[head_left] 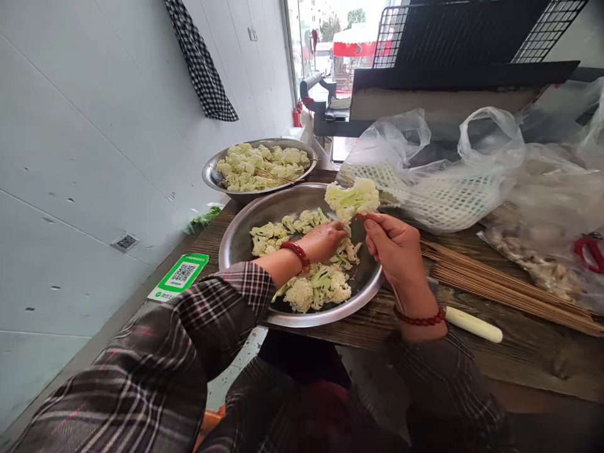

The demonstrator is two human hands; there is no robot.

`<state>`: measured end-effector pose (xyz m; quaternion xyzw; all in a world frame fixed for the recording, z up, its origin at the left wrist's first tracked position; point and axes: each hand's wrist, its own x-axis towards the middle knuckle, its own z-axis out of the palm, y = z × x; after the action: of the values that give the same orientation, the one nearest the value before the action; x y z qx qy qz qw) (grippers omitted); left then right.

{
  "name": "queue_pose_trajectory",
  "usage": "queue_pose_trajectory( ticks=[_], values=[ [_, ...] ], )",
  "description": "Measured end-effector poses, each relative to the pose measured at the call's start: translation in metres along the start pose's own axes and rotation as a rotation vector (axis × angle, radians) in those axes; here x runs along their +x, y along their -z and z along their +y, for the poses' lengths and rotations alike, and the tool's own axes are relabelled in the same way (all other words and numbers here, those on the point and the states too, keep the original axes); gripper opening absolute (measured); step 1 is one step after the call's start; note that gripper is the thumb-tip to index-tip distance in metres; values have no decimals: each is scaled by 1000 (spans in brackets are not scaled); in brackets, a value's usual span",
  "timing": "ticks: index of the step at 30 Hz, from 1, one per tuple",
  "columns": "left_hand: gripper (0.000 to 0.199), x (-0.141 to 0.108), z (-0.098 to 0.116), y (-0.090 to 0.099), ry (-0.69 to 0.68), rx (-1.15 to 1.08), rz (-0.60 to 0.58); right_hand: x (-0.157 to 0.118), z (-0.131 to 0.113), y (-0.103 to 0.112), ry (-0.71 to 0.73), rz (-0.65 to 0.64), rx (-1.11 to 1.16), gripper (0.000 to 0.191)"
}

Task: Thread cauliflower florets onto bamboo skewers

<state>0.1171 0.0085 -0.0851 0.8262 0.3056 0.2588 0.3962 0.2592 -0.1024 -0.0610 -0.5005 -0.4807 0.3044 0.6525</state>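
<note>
My right hand (pixel 394 248) is closed in a pinch on a bamboo skewer that carries cauliflower florets (pixel 353 198), held up over the right rim of a steel basin (pixel 231 242). The skewer's thin tip pokes out above the florets, while most of its length is hidden by my hand. Inside the basin lie loose cauliflower pieces (pixel 302 292). Reaching over them, my left hand (pixel 325 242) is down among the pieces just below the skewered florets. Its fingertips are hidden, so whether it grips a piece does not show.
Behind stands a second steel basin (pixel 210 167) with skewered cauliflower. Bamboo skewers (pixel 509 286) and a pale-handled tool (pixel 474 324) lie right of my hand. Plastic bags (pixel 443 182) crowd the back right. A green QR-code card (pixel 182 277) sits at the left, near the wall.
</note>
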Motion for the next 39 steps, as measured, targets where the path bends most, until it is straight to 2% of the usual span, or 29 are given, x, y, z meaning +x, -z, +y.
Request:
queue_pose_trajectory(
  ticks=[3,8,11,15,19,23,27,33,39],
  values=[
    [15,1,1,2,-33,238,-124,1,0,0,4,-13,-4,35],
    [24,1,3,9,15,223,-109,1,-1,0,-10,-12,-6,35],
    [23,4,4,16,11,238,-63,0,0,0,-2,-9,14,33],
    [17,8,7,31,22,258,102,0,1,0,-4,-10,12,34],
    [7,7,17,50,45,-64,188,0,1,0,-6,-6,26,35],
    [22,2,29,64,44,-420,301,-1,4,1,-7,-66,12,34],
    [23,-1,34,69,39,-575,395,-2,8,2,-5,-147,-19,33],
    [29,-4,40,67,86,-823,355,-3,6,1,-20,-175,-39,32],
    [22,-6,43,67,150,-973,304,-3,4,0,-24,-163,-45,30]
  ],
)
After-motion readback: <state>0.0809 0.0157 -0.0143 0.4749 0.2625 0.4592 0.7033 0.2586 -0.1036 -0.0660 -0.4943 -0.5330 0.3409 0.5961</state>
